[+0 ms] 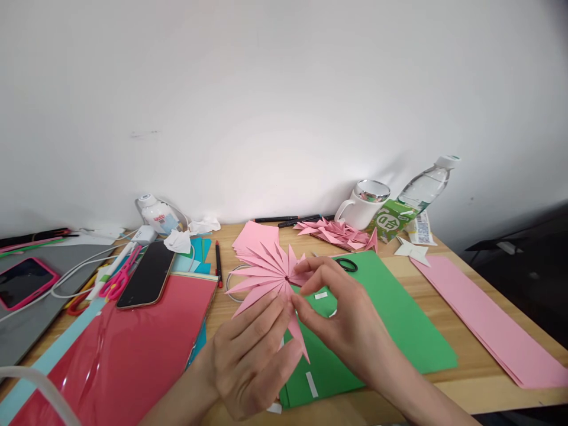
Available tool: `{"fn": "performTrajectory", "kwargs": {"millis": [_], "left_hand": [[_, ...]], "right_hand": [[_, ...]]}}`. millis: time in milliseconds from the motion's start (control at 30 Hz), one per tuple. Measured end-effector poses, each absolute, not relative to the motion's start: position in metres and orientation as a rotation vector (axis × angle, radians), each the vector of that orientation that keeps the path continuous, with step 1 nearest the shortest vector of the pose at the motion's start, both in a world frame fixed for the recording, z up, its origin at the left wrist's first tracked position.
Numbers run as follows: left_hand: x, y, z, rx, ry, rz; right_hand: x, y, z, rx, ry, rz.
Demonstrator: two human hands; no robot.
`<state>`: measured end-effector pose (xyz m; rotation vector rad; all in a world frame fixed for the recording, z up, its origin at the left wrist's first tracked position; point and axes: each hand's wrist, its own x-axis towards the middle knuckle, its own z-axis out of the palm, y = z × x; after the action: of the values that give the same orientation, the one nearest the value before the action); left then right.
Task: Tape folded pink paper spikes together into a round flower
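Note:
A folded pink paper flower (pixel 267 273) with many pointed petals is held up above the table, its centre facing me. My left hand (pixel 255 349) is closed on its lower side, fingers lying over the petals. My right hand (pixel 350 316) pinches at the flower's right side, close to the centre, with thumb and forefinger tips; the exact spot between them is partly hidden. One long petal points down between my hands. Beneath lie stacked green paper sheets (pixel 399 319) with small white strips (pixel 312 384) on them.
Behind the flower are a pink paper stack (pixel 255 236) and a pile of folded pink pieces (pixel 337 232). A white mug (pixel 360 207), green box (pixel 393 220) and leaning water bottle (pixel 423 188) stand back right. Pink scissors (pixel 119 278) and a phone (pixel 148 275) lie left.

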<state>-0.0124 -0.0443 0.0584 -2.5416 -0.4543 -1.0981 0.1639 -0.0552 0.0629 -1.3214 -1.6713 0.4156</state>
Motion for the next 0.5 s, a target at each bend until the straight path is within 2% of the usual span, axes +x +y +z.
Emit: {"fn": "performTrajectory", "kwargs": {"millis": [100, 267, 367, 500], "left_hand": [[-0.014, -0.042, 0.06, -2.599, -0.462, -1.151], [-0.019, -0.032, 0.054, -2.757, -0.537, -1.369], [-0.021, -0.028, 0.047, -2.775, -0.63, -1.588], [-0.017, -0.026, 0.043, -2.839, -0.809, -1.583]], "right_hand": [[0.166, -0.053, 0.063, -1.295, -1.634, 0.222], [0.168, -0.053, 0.061, -0.943, -1.886, -0.101], [0.17, -0.053, 0.054, -0.99, -1.993, -0.213], [0.171, -0.05, 0.047, -1.016, -2.041, -0.27]]}}
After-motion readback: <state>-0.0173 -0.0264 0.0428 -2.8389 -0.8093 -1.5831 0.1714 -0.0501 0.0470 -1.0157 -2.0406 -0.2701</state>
